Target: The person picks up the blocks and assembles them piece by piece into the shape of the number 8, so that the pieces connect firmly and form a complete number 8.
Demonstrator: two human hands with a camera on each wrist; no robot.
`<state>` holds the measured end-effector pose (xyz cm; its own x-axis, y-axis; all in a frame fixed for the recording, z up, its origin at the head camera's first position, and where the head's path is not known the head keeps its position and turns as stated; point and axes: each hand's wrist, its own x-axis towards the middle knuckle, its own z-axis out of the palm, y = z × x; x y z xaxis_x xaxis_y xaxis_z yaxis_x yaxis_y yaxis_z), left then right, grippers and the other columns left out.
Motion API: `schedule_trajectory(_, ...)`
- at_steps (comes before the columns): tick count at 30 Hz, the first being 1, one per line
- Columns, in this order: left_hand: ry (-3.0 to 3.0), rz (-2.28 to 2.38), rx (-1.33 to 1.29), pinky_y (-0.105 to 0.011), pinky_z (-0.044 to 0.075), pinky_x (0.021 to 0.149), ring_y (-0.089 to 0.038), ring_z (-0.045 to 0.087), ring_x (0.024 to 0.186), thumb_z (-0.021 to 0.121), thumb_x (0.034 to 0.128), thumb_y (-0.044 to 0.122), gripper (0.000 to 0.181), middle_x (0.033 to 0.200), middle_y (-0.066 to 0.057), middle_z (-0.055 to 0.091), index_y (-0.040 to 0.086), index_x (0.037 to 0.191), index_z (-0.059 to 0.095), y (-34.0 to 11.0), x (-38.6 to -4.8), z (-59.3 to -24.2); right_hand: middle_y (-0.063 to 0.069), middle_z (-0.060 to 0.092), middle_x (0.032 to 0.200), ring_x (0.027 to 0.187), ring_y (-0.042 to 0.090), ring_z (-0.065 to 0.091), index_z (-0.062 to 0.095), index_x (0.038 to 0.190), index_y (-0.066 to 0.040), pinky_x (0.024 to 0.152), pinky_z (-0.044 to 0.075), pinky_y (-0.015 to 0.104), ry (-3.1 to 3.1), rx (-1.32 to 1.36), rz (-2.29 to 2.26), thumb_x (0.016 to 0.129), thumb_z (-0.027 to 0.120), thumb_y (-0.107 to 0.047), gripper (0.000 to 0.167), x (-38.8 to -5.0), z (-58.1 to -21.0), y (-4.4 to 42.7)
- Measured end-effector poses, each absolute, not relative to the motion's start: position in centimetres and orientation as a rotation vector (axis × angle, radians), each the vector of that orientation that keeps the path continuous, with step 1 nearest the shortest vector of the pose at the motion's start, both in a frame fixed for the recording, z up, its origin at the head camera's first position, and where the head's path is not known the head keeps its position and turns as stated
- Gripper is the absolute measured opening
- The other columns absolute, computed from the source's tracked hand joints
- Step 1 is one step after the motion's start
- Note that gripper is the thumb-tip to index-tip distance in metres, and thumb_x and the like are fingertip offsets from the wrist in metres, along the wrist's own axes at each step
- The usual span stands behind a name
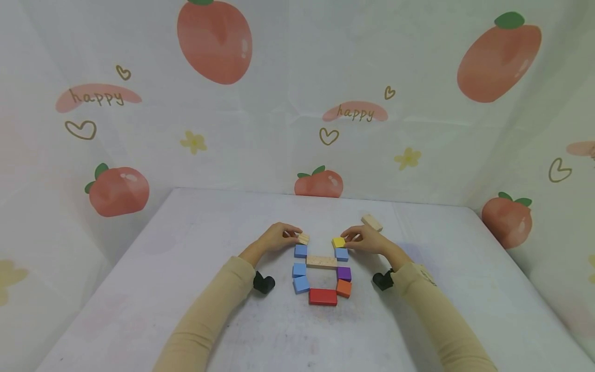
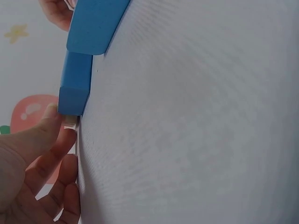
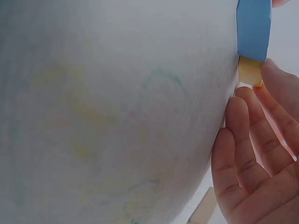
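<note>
My left hand (image 1: pixel 279 236) pinches a small plain wooden block (image 1: pixel 303 238) between thumb and fingers, just behind a blue block (image 1: pixel 300 251). Opposite it, my right hand (image 1: pixel 367 239) holds a yellow block (image 1: pixel 338 243) by its outer side, behind another blue block (image 1: pixel 341 254). Most of the wooden block is hidden in the left wrist view, behind the blue block (image 2: pixel 74 86). A long plain wooden block (image 1: pixel 322 262) lies between the two columns. Nearer are two more blue blocks on the left, a purple block (image 1: pixel 344 274) and an orange block (image 1: pixel 344 288) on the right.
A red block (image 1: pixel 323 297) lies at the near end between the columns. Beyond my right hand lies a loose plain wooden block (image 1: pixel 372 222). The white-covered table (image 1: pixel 153 289) meets a fruit-printed cloth backdrop (image 1: pixel 260 129) at its far edge.
</note>
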<state>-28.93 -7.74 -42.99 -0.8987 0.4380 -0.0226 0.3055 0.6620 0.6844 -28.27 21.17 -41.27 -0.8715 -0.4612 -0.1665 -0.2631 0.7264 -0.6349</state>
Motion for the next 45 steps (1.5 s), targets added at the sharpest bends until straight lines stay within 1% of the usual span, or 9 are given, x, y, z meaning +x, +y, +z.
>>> schedule_trajectory(14,2.687,1.049,0.591,-0.026,0.047,0.079,-0.015,0.056,0.088,0.065,0.0871,0.017,0.032,0.103,-0.009,0.066,0.008,0.117,0.065,-7.71,-28.66,-42.71,0.013,0.065,0.103,0.095,0.024,0.062,0.061,0.117,-0.004,0.087,0.052,0.039,2.620,-0.561,-0.897,0.088,0.064,-0.018,0.032,-28.33,-41.45,21.24)
schedule_trajectory(37,2.692,1.023,0.588,-0.031,0.048,0.084,-0.018,0.058,0.091,0.062,0.0889,0.017,0.033,0.103,-0.010,0.065,0.007,0.121,0.062,-7.65,-28.64,-42.69,0.014,0.064,0.104,0.095,0.024,0.061,0.061,0.117,-0.003,0.086,0.052,0.039,2.608,-0.562,-0.900,0.088,0.063,-0.016,0.032,-28.32,-41.23,21.19)
schedule_trajectory(45,2.672,1.048,0.541,-0.032,0.047,0.085,-0.017,0.056,0.093,0.063,0.0888,0.018,0.033,0.104,-0.009,0.064,0.008,0.120,0.062,-7.62,-28.63,-42.71,0.014,0.064,0.104,0.094,0.023,0.061,0.060,0.118,-0.004,0.087,0.052,0.039,2.610,-0.565,-0.893,0.088,0.063,-0.017,0.032,-28.33,-41.25,21.12)
